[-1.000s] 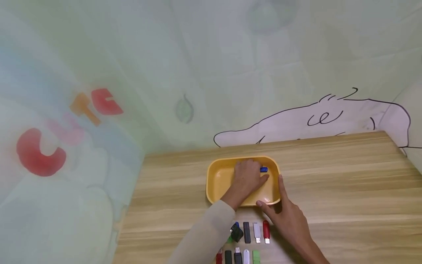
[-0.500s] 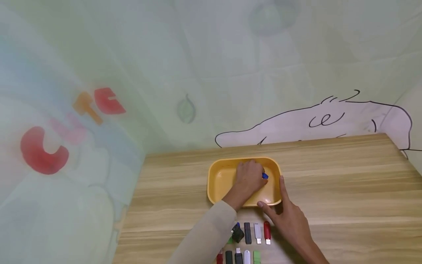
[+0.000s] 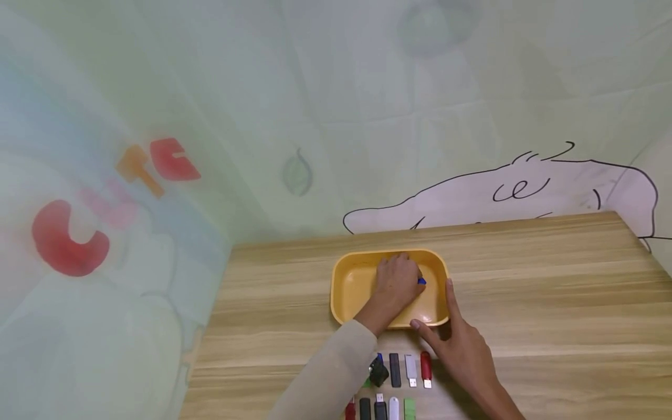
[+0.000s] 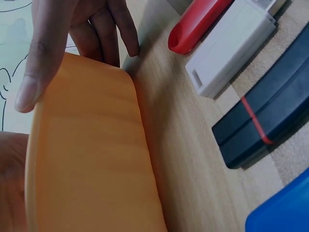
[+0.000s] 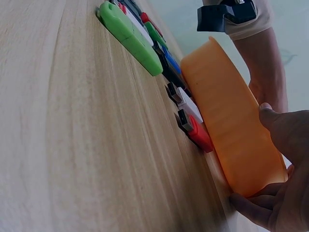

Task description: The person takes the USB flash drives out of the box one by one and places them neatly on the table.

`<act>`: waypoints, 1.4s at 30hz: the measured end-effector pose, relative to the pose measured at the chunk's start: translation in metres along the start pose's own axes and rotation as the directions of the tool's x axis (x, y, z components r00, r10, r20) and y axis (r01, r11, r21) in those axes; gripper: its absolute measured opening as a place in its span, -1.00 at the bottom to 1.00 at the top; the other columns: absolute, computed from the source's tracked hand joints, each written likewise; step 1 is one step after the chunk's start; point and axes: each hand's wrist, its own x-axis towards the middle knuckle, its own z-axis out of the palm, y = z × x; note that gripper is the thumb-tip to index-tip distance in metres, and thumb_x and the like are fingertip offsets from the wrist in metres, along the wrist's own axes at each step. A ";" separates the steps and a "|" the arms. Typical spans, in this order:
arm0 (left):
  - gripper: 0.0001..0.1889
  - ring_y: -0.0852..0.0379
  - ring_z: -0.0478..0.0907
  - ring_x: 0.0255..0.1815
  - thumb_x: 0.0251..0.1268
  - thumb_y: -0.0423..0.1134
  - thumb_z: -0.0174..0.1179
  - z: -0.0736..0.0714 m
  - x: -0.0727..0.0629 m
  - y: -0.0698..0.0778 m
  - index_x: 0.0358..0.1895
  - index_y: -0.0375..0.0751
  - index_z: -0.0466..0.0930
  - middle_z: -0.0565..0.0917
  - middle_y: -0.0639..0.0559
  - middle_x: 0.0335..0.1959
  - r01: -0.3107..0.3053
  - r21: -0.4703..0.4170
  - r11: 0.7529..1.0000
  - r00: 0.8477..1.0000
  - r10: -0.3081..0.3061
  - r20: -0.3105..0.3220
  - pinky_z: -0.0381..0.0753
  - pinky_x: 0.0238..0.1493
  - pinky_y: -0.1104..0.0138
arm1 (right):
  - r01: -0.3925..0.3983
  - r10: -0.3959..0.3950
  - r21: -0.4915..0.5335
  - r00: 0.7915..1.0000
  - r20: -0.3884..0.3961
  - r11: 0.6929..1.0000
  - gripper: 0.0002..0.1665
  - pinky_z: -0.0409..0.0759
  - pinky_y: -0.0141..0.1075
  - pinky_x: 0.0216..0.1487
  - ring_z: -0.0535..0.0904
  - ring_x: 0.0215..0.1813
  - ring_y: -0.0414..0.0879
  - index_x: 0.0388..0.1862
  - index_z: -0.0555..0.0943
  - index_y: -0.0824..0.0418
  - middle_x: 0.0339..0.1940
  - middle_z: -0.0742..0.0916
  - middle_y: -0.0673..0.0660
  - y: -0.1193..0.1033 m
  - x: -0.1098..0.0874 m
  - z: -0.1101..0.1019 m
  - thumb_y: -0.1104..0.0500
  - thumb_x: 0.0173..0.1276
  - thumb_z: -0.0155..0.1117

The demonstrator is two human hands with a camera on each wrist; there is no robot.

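Observation:
My left hand (image 3: 397,280) reaches down into a yellow plastic bin (image 3: 341,291) and holds a small blue USB stick (image 3: 422,281) between thumb and fingers; most of the stick is hidden by the hand. At the bin's near right corner, my right hand (image 3: 464,350) grips the wall, thumb on the front rim and fingers along the right side. The right wrist view shows this right hand (image 5: 289,164) around the end of the bin (image 5: 231,116). In the left wrist view, only a sliver of the left hand (image 4: 12,179) shows behind the bin wall.
Several USB sticks lie in two rows before the bin, among them a red one (image 3: 426,367), a white one (image 3: 410,370), a black one (image 3: 395,370) and a green one (image 3: 409,408). A black wrist camera (image 3: 378,372) covers part of the rows. A printed curtain hangs behind the wooden table (image 3: 551,291).
The blue USB stick, at first lying just beside my left fingers, has shifted nearer and into the left hand's hold, now mostly covered. My right hand stays on the bin.

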 end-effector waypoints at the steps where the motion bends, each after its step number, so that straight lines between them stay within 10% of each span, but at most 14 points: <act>1: -0.77 0.18 0.51 -0.19 0.39 0.15 0.39 0.000 0.000 0.000 -0.18 0.16 0.90 0.64 0.16 -0.20 0.002 -0.003 1.000 1.000 -0.002 0.001 0.51 -0.09 0.30 | 0.000 0.000 -0.001 1.000 -0.001 1.000 0.40 0.51 -0.11 -0.35 0.55 -0.39 0.06 0.80 -0.31 -0.17 -0.39 0.70 0.28 0.000 0.000 0.000 -0.58 0.32 0.28; 22: -0.58 0.21 0.41 -0.39 0.24 0.09 0.50 0.002 -0.005 -0.003 -0.68 0.06 0.59 0.46 0.15 -0.53 -0.044 -0.070 0.997 0.999 0.042 -0.028 0.32 -0.32 0.37 | -0.005 0.005 0.012 1.000 0.006 1.000 0.41 0.46 -0.16 -0.36 0.52 -0.39 0.05 0.81 -0.29 -0.14 -0.43 0.67 0.22 0.000 0.000 0.001 -0.60 0.30 0.27; 42: -0.80 0.25 0.44 -0.32 0.27 0.12 0.47 -0.011 -0.016 -0.006 -0.30 0.12 0.88 0.60 0.20 -0.43 -0.111 -0.116 0.987 0.989 0.099 -0.109 0.38 -0.28 0.41 | -0.025 0.025 0.004 0.999 0.031 1.000 0.43 0.42 -0.17 -0.34 0.51 -0.37 0.06 0.80 -0.34 -0.16 -0.47 0.61 0.16 -0.001 0.000 -0.001 -0.64 0.29 0.23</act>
